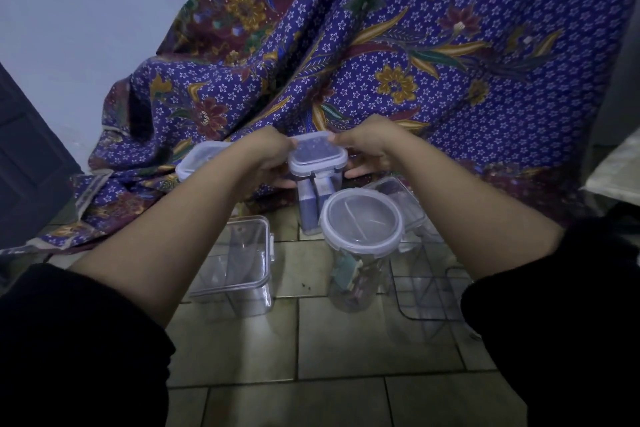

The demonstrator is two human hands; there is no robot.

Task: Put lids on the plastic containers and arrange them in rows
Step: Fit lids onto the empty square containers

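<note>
A tall square clear container (313, 208) stands on the tiled floor with its square lid (317, 154) on top. My left hand (268, 158) grips the lid's left side and my right hand (363, 152) grips its right side. In front of it stands a tall round container with a round lid (362, 220) on it. At the left, a rectangular container (239, 267) has its lid on. Behind my left wrist, another lidded container (194, 161) is partly hidden.
A purple flowered cloth (398, 55) drapes down behind the containers onto the floor. A clear open box (429, 291) and a further lidded container (403, 198) sit at the right. Beige floor tiles (329, 357) fill the foreground. A dark door (24, 166) is at the left.
</note>
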